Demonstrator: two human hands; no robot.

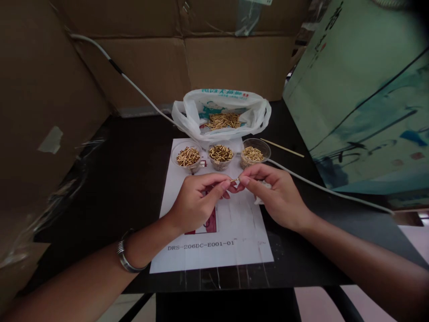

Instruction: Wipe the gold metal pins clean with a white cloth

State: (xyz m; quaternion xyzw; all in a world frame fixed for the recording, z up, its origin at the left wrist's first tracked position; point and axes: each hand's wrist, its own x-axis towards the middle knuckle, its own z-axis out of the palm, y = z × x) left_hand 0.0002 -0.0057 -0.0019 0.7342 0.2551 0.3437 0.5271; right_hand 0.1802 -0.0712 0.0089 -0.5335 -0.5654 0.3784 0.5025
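Observation:
My left hand [197,201] and my right hand [276,197] meet fingertip to fingertip over a printed white sheet [214,257]. Between them is a small brass pin [234,180], pinched at its left end by my left hand and at its right end by my right hand. A crumpled white piece [259,200] shows under my right fingers. Just beyond stand a left cup [187,156], a middle cup [220,154] and a right cup [254,153], all clear and filled with small brass-coloured pieces.
Behind the cups a white plastic bag [187,118] lies open with many brass pins inside. A thin wooden stick [282,147] rests at the right. One white cable [335,193] crosses the dark table [134,179]. Cardboard walls [140,62] and a green panel [368,98] surround it.

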